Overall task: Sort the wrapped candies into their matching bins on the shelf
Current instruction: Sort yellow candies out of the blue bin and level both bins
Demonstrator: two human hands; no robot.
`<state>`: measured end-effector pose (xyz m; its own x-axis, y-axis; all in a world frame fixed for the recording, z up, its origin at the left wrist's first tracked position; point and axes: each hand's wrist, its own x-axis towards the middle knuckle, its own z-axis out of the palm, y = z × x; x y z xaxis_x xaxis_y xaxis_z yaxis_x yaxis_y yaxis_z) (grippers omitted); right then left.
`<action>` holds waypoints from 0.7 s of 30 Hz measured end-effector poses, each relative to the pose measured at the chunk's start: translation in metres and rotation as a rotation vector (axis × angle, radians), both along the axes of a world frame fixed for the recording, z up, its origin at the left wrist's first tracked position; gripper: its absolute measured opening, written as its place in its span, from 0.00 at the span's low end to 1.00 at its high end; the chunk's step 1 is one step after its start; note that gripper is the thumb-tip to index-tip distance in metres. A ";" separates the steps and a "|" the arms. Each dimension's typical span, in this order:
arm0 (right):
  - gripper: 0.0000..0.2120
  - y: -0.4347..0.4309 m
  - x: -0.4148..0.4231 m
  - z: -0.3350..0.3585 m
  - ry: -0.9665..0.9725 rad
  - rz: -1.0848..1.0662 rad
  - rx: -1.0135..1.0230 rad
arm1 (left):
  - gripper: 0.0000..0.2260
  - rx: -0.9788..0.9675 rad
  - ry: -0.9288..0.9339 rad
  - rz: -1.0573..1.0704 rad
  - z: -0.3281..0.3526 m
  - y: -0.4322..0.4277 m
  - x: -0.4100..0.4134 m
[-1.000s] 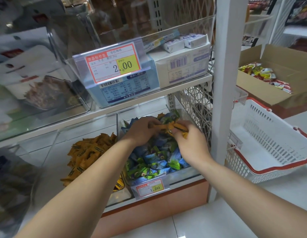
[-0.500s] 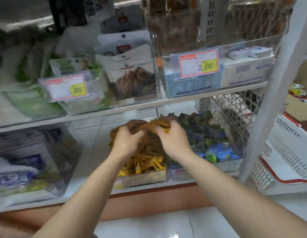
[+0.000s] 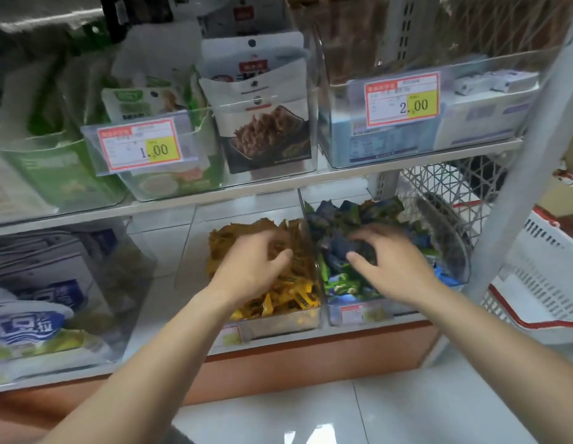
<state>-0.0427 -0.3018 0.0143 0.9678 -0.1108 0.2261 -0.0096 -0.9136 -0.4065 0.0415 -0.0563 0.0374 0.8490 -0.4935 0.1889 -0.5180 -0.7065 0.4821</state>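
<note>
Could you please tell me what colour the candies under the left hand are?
Yellow-orange candies with dark print; the head view shows them.

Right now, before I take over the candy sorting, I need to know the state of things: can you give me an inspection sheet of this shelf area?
Surface: white shelf, holding clear bins.
Job's things: yellow candies in the left bin; blue-green candies in the right bin.
Clutter: pouches, boxes and price tags one level up.
Hands: left hand on the yellow candies, fingers blurred; right hand spread on the blue-green candies.
Cables: nothing seen.
Surroundings: white basket with red rim at right; tiled floor.
</note>
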 end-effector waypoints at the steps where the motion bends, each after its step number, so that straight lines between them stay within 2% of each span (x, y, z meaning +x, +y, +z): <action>1: 0.21 -0.018 -0.008 -0.003 0.023 -0.041 -0.023 | 0.16 -0.005 -0.015 -0.041 0.002 -0.018 -0.001; 8: 0.43 -0.063 0.002 -0.027 0.177 -0.084 -0.204 | 0.09 0.082 0.034 -0.164 0.004 -0.165 0.046; 10: 0.47 -0.069 0.011 -0.035 0.182 -0.113 -0.174 | 0.10 0.105 0.030 -0.164 -0.008 -0.199 0.071; 14: 0.47 -0.077 0.022 -0.059 0.227 -0.096 -0.114 | 0.15 0.249 0.064 -0.114 -0.037 -0.243 0.112; 17: 0.45 -0.077 0.025 -0.066 0.227 -0.093 -0.087 | 0.17 0.271 0.113 -0.063 -0.052 -0.259 0.128; 21: 0.42 -0.075 0.025 -0.065 0.223 -0.105 -0.087 | 0.18 0.329 0.062 -0.102 -0.061 -0.263 0.132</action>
<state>-0.0181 -0.3769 -0.0511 0.9790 -0.2027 0.0216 -0.1868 -0.9343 -0.3038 0.1739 -0.3192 -0.0236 0.7972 -0.6021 -0.0451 -0.5706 -0.7757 0.2697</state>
